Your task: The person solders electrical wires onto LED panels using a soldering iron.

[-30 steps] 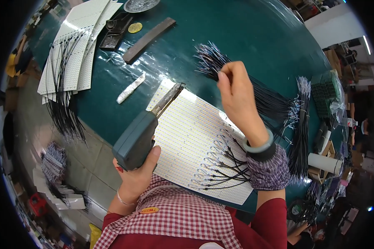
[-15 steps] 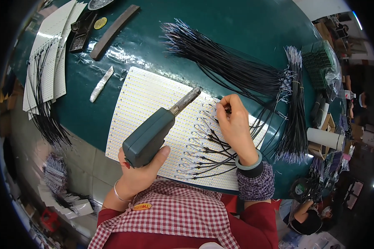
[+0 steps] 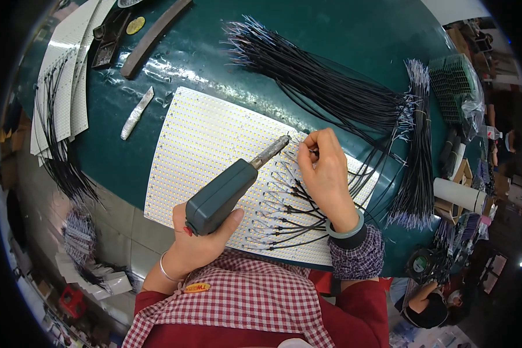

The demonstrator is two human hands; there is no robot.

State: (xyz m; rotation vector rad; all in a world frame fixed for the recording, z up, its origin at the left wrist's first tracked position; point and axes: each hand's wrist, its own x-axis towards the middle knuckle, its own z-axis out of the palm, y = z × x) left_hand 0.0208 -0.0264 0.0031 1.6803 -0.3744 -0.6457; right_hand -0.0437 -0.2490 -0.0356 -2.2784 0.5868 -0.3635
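My left hand [image 3: 206, 235] is wrapped round a dark green gun-shaped soldering iron [image 3: 223, 197]. Its metal tip points up and right, close to the fingers of my right hand [image 3: 326, 168]. Those fingers are pinched on a black cable, mostly hidden by the hand, at the far right part of a white LED board [image 3: 197, 151]. Several short black cables [image 3: 296, 223] with bared wire ends lie along the board in a row, their ends against its surface below the tip. Whether the tip touches the board or a wire I cannot tell.
Beyond the board lies a large bundle of black cables [image 3: 330, 78], with another bundle [image 3: 413, 151] at the right. More white boards [image 3: 69, 87] with cables are stacked at the left. Nearby are a curved brown bar [image 3: 156, 37], a foil-wrapped stick [image 3: 137, 114] and a black tray [image 3: 110, 40].
The soldering iron has moved right and slightly down, bringing its tip nearer my right fingers. My right hand keeps its pinch and has barely shifted.
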